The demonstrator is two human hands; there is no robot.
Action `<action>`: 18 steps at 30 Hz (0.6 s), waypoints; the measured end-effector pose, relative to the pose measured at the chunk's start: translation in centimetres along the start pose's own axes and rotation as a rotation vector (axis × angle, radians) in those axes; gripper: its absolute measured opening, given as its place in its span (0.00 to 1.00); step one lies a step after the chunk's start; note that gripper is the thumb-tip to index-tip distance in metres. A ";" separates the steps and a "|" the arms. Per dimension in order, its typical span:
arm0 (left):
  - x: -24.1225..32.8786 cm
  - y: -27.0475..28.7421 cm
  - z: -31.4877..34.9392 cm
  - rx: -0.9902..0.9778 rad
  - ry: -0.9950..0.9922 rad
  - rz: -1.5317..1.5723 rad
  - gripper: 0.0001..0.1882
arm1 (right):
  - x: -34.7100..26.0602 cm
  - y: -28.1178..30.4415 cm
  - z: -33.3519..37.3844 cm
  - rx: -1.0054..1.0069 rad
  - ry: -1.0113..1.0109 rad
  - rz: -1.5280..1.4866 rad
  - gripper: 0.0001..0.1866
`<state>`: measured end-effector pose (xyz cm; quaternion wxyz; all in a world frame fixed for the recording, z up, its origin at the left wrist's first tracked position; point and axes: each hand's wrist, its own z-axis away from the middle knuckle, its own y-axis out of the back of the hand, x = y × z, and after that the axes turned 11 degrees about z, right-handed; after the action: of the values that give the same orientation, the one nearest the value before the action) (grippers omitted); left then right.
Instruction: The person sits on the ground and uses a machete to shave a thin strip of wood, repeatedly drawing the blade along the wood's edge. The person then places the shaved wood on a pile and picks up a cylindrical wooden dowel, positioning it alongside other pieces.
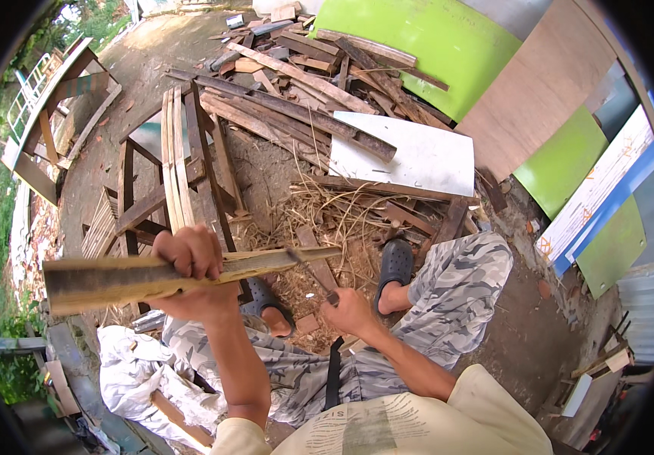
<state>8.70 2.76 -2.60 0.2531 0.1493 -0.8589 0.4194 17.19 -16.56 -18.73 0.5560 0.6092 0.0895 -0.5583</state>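
My left hand (194,273) is closed around a long piece of wood (114,282), yellowish with a dark brown face. The piece lies roughly level across my front, broad at its left end and tapering to the right. In my right hand (348,312), closed in a fist, is a knife (313,274) with a thin dark blade. Its blade slants up and left, and its tip overlaps the wood's narrow part; whether they touch I cannot tell. Beneath the wood, curled shavings (334,216) and chips litter the ground between my feet.
Pale slats (175,152) lean on a dark wooden frame (126,178) ahead on the left. Beyond are a pile of scrap timber (304,68) and a white board (410,155). Green panels (418,38) stand behind. A white sack (133,364) lies by my left leg.
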 end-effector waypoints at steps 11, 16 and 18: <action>-0.3 -0.3 0.3 0.044 -0.005 0.076 0.29 | 0.7 0.4 -0.8 -0.093 -0.054 0.044 0.14; -0.3 0.2 0.4 0.075 -0.015 0.017 0.30 | -5.7 4.0 0.7 0.090 -0.028 -0.145 0.14; -0.8 -0.2 0.3 0.034 -0.025 -0.006 0.31 | -1.9 1.7 0.5 0.083 0.008 -0.015 0.14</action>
<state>9.33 2.42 -3.07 0.2411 0.1612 -0.8543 0.4312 17.50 -16.59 -16.12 0.5258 0.6333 0.0730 -0.5631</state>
